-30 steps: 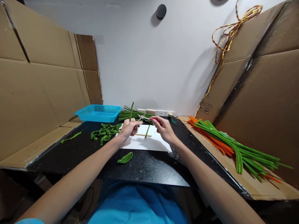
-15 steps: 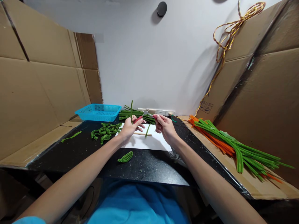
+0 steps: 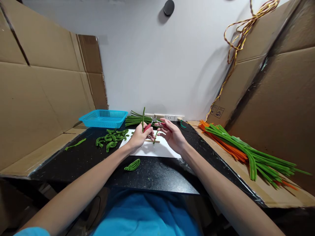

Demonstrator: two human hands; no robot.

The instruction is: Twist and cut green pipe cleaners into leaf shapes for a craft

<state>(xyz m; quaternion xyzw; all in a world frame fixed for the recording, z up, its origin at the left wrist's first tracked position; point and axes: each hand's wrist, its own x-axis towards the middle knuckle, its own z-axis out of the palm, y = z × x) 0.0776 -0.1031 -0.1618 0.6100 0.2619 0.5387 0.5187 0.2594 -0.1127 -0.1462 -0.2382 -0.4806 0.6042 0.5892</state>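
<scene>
Cardboard walls (image 3: 46, 85) bound both sides of black table (image 3: 169, 179). White sheet (image 3: 159, 152) lies below the hands, back from the table's front edge. Right hand (image 3: 172, 133): fingers spread at red-handled pliers (image 3: 154, 120), can't tell if gripping. Left hand (image 3: 140, 137): closed on upright green stem (image 3: 143, 114). Pliers between hands. Green leaf shape (image 3: 132, 165) between sheet and front edge.

Pliers (image 3: 154, 120): one red handle now held at the left hand (image 3: 139, 138); gripped from the right a second ago.
Right hand (image 3: 175, 133): fingers loosened and spread.
Green stem (image 3: 143, 117): brought nearer the right hand.
</scene>
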